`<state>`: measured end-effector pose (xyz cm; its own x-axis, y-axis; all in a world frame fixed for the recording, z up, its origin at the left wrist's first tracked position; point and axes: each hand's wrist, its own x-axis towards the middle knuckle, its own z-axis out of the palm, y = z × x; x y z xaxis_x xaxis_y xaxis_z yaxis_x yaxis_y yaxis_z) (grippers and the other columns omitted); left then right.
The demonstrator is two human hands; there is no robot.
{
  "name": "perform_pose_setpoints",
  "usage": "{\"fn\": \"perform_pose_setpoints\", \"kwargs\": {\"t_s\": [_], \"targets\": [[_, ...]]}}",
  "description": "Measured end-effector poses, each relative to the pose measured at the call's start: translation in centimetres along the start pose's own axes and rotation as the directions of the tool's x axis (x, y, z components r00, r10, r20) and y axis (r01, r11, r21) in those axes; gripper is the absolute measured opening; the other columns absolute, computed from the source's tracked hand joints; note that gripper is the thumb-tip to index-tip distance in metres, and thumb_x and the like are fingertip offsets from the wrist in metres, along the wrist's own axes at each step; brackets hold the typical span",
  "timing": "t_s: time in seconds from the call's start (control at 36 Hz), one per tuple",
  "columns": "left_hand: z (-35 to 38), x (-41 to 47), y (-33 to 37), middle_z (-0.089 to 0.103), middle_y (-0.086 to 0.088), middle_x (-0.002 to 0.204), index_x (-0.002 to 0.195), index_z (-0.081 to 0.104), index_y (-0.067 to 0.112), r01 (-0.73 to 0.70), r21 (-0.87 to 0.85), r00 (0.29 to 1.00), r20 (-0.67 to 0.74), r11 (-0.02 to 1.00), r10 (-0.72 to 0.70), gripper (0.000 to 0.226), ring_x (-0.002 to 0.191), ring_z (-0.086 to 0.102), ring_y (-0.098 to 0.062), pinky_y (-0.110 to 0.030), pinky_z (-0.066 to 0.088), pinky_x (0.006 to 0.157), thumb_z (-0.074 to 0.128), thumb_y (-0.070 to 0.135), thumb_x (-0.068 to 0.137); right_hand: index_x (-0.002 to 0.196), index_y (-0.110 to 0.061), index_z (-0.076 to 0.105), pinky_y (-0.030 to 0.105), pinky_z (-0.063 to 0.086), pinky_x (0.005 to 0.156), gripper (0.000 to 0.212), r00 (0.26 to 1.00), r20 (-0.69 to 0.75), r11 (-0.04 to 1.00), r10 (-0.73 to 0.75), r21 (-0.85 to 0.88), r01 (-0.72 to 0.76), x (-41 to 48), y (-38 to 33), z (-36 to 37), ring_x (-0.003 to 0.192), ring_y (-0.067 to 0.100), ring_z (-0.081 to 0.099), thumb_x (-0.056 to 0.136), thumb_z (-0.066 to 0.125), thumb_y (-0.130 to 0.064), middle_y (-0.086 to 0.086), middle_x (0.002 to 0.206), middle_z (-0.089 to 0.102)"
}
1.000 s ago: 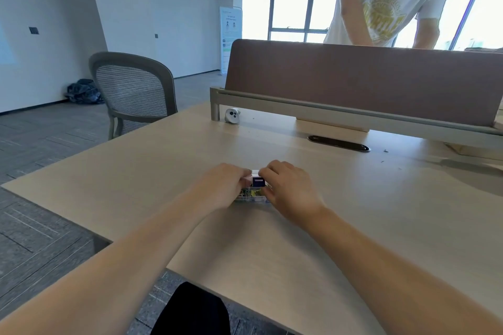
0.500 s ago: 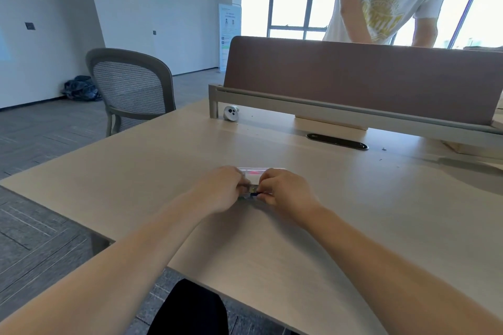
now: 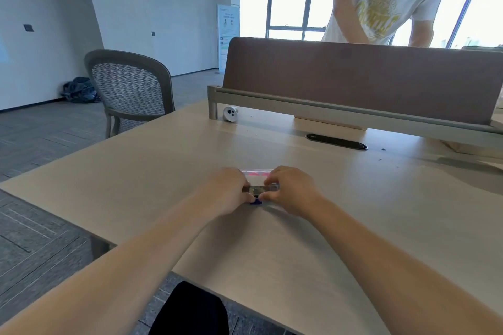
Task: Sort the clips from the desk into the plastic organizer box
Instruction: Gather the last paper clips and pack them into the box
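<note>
A small clear plastic organizer box (image 3: 258,175) lies on the wooden desk (image 3: 163,177) between my two hands, with pink showing through its far half. My left hand (image 3: 227,190) grips its left side with curled fingers. My right hand (image 3: 290,189) pinches the near right edge, thumb and fingers around the box. A small blue clip (image 3: 255,201) sits at the box's near edge, under my fingertips. Most of the box's contents are hidden by my hands.
A brown divider panel (image 3: 353,79) on a grey rail closes the desk's far side, with a cable slot (image 3: 336,141) and a small white camera (image 3: 230,113) before it. A mesh chair (image 3: 130,90) stands at the left. A person (image 3: 381,0) stands behind the divider.
The box's upper part has swung away from me and now lies flat toward the far side, showing pink. The blue clip now sits at the near edge. Both hands stay on the box.
</note>
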<state>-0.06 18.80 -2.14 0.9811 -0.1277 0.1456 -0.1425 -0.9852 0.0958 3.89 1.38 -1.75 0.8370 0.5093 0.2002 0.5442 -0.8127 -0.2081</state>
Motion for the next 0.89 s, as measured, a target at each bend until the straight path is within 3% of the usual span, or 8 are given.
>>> {"fn": "perform_pose_setpoints", "kwargs": {"t_s": [0.11,0.25,0.44,0.64,0.72,0.83,0.89], "targets": [[0.5,-0.1,0.2,0.061,-0.003,0.088,0.085,0.069,0.017,0.0,0.048,0.998,-0.056,0.999,0.003,0.033,0.081,0.057,-0.021,-0.03,0.034,0.062,0.06,0.049,0.084,0.111,-0.027,0.069,0.03,0.048,0.079,0.042,1.0,-0.004,0.992,-0.029,-0.121,0.028,0.1,-0.6,0.2,0.105,0.017,0.056,0.079,0.066,-0.055,-0.007,0.117,0.059],[0.8,-0.2,0.6,0.064,-0.003,0.088,0.084,0.068,0.017,-0.02,0.133,0.993,-0.115,0.991,0.036,0.031,0.085,0.059,-0.023,-0.03,0.034,0.065,0.058,0.046,0.085,0.104,-0.026,0.07,0.029,0.043,0.071,0.039,0.997,-0.069,0.977,-0.045,-0.209,0.03,0.0,-0.8,1.1,0.1,0.021,0.056,0.08,0.06,-0.055,-0.002,0.111,0.06],[0.7,-0.4,1.0,0.067,-0.005,0.088,0.082,0.067,0.018,0.026,0.127,0.987,-0.158,0.992,-0.005,0.022,0.084,0.061,-0.025,-0.028,0.033,0.065,0.061,0.039,0.083,0.099,-0.027,0.07,0.03,0.044,0.073,0.033,0.99,-0.141,0.988,-0.012,-0.152,-0.009,-0.5,-1.0,2.1,0.103,0.021,0.053,0.079,0.058,-0.051,-0.002,0.106,0.058],[0.0,-0.8,1.3,0.064,-0.002,0.087,0.083,0.068,0.021,0.07,0.028,0.988,-0.142,0.997,-0.065,0.02,0.073,0.05,-0.018,-0.027,0.031,0.062,0.066,0.041,0.08,0.1,-0.022,0.07,0.03,0.045,0.076,0.03,0.992,-0.105,0.995,0.075,-0.06,-0.082,-1.1,-2.0,1.3,0.104,0.021,0.051,0.079,0.063,-0.042,0.0,0.108,0.057],[-0.1,-0.9,1.5,0.06,-0.002,0.089,0.087,0.069,0.019,0.075,-0.006,0.99,-0.119,0.997,-0.075,0.023,0.079,0.056,-0.021,-0.028,0.037,0.062,0.068,0.039,0.076,0.107,-0.02,0.066,0.032,0.044,0.077,0.031,0.993,-0.069,0.993,0.099,-0.063,-0.104,-0.9,-2.4,1.1,0.105,0.023,0.051,0.081,0.063,-0.036,0.002,0.111,0.054],[-0.8,-1.2,1.4,0.058,-0.004,0.093,0.077,0.061,0.014,0.067,-0.099,0.995,-0.073,0.993,-0.075,0.026,0.081,0.054,-0.021,-0.03,0.043,0.065,0.071,0.038,0.073,0.112,-0.015,0.064,0.031,0.038,0.074,0.039,0.997,-0.025,0.985,0.08,-0.151,-0.082,-0.4,-3.2,0.6,0.106,0.025,0.05,0.083,0.063,-0.04,0.005,0.113,0.053],[-1.0,-1.3,0.9,0.06,-0.005,0.099,0.084,0.067,0.01,0.082,-0.17,0.993,-0.068,0.982,-0.095,0.026,0.086,0.057,-0.021,-0.031,0.046,0.073,0.07,0.035,0.077,0.11,-0.013,0.065,0.032,0.038,0.072,0.042,0.997,-0.006,0.978,0.081,-0.19,-0.081,-0.6,-3.7,0.2,0.1,0.023,0.05,0.084,0.063,-0.046,0.006,0.11,0.054]]}}
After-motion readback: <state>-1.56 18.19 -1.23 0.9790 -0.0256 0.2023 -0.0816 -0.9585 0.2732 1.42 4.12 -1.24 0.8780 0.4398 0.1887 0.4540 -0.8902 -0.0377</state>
